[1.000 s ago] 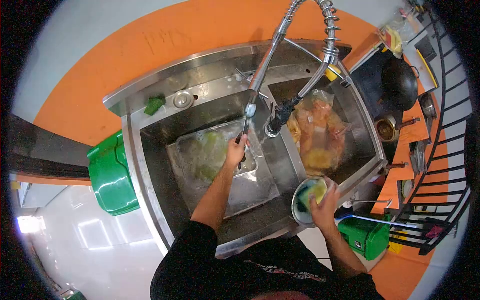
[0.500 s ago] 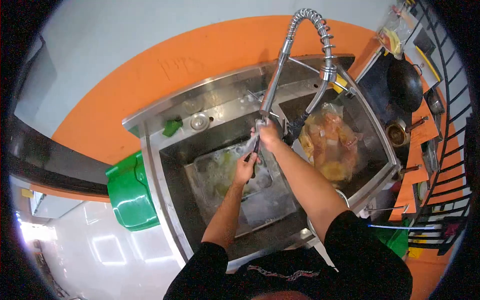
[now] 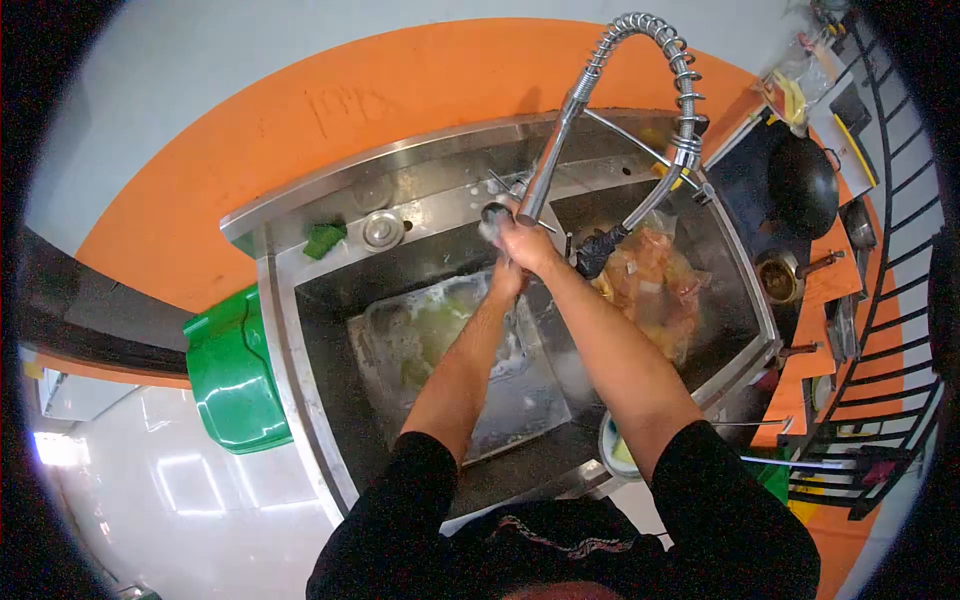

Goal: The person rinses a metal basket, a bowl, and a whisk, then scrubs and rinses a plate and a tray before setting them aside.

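My right hand (image 3: 527, 245) is closed around a dark utensil (image 3: 493, 213) near its rounded end, which looks wet and whitish with suds or water. My left hand (image 3: 508, 282) is closed just below, on the lower part of the same utensil, mostly hidden behind my right wrist. Both hands are held close together at the back edge of the left sink basin, under the lower end of the metal tap (image 3: 545, 180). Below them in the basin lies a clear tray (image 3: 385, 330) of soapy water with greenish things in it.
Bagged food (image 3: 650, 285) fills part of the right basin, with the black spray head (image 3: 597, 252) of the coiled hose above it. A green scrub pad (image 3: 324, 240) and drain strainer (image 3: 383, 230) lie on the back ledge. A green bin (image 3: 238, 375) stands left; a wok (image 3: 803, 185) sits right.
Both hands have moved up toward the back ledge and closer together, lifting the utensil away from the tray. My left hand has slid up beside the right. The view has shifted slightly.
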`<state>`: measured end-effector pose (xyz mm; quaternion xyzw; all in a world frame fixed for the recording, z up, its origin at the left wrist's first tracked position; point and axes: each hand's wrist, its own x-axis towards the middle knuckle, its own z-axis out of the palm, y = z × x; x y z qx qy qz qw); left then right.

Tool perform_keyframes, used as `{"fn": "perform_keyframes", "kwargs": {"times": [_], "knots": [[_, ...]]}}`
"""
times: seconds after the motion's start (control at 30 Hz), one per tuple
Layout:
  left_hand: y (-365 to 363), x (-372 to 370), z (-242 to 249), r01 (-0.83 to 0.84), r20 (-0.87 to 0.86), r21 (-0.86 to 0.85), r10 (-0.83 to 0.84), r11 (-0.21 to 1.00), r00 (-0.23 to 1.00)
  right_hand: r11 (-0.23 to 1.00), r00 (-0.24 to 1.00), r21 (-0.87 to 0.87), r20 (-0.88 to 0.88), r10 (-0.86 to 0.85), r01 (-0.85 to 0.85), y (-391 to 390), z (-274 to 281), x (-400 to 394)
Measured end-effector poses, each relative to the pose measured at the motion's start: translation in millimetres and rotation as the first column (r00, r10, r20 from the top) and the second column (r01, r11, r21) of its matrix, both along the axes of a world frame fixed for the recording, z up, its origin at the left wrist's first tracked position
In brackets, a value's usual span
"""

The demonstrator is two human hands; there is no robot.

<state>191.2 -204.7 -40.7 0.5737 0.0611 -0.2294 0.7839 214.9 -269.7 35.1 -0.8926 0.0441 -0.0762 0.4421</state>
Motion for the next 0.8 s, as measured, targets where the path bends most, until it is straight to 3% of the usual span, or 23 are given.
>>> {"fn": "perform_keyframes", "kwargs": {"times": [0.03,0.07,0.1,0.13,0.17,0.2,0.23,0.27,0.3,0.37,0.4,0.47,0.5,0.57,0.7,0.8], "knots": [[-6.2,5.1,-13.8,-0.03,0.038,-0.066,0.032,0.997,0.999,0.95,0.989,-0.302,0.099,0.111,-0.077,3.9,8.4,-2.9],[-11.8,16.2,-29.8,-0.003,0.059,-0.177,0.013,0.984,0.998,0.989,0.988,-0.023,-0.068,0.141,-0.143,1.7,19.4,-6.5],[-15.9,21.0,-45.1,0.0,0.056,-0.178,0.01,0.984,0.998,0.99,0.988,-0.023,-0.071,0.138,-0.14,-2.8,15.5,-9.2],[-17.5,23.4,-52.8,-0.079,0.363,-0.037,0.087,0.996,0.928,0.956,0.98,-0.236,0.05,0.194,-0.177,-8.9,10.2,-11.5],[-17.9,26.2,-60.3,-0.195,0.641,0.074,0.103,0.978,0.761,0.881,0.951,-0.439,0.154,0.269,-0.178,-13.2,4.6,-12.6],[-13.7,25.8,-48.8,-0.191,0.639,0.078,0.098,0.979,0.763,0.62,0.941,-0.734,-0.079,0.33,-0.279,-13.4,19.0,-12.1],[-6.0,22.8,-22.5,-0.158,0.722,0.16,-0.007,0.974,0.692,0.623,0.942,-0.731,-0.081,0.327,-0.279,-10.1,33.7,-18.6],[-0.1,23.2,-9.4,-0.135,0.786,0.245,-0.115,0.96,0.608,0.793,0.979,-0.575,-0.08,0.189,-0.2,-4.8,47.7,-26.6],[1.6,30.5,-28.2,-0.133,0.782,0.251,-0.12,0.959,0.612,0.915,0.993,-0.393,-0.11,0.051,-0.09,-0.6,53.9,-32.1],[1.4,49.8,-81.0,-0.08,0.858,0.3,-0.232,0.951,0.458,0.907,0.981,-0.412,-0.195,0.004,-0.085,-4.3,50.9,-33.5],[9.0,39.3,-58.3,-0.08,0.857,0.303,-0.235,0.95,0.459,0.896,0.96,-0.436,-0.277,-0.046,-0.083,-5.7,47.7,-34.0],[27.2,6.8,16.2,-0.158,0.666,0.567,-0.337,0.808,0.665,0.893,0.952,-0.45,-0.282,-0.117,-0.024,-3.5,38.6,-38.8],[27.0,7.6,11.6,-0.157,0.664,0.569,-0.338,0.807,0.667,0.884,0.94,-0.466,-0.286,-0.187,0.035,-0.5,39.1,-42.7],[24.7,11.5,4.5,-0.108,0.718,0.35,-0.193,0.931,0.668,0.906,0.917,-0.419,-0.337,-0.212,0.056,4.0,43.3,-45.9],[28.2,2.7,10.5,-0.155,0.726,0.309,-0.128,0.938,0.675,0.939,0.89,-0.33,-0.391,-0.234,0.102,7.5,43.5,-56.0],[27.8,11.2,-3.2,-0.301,0.714,0.387,-0.078,0.872,0.696,0.955,0.897,-0.291,-0.405,-0.178,0.058,-4.1,8.8,-56.0]]}}
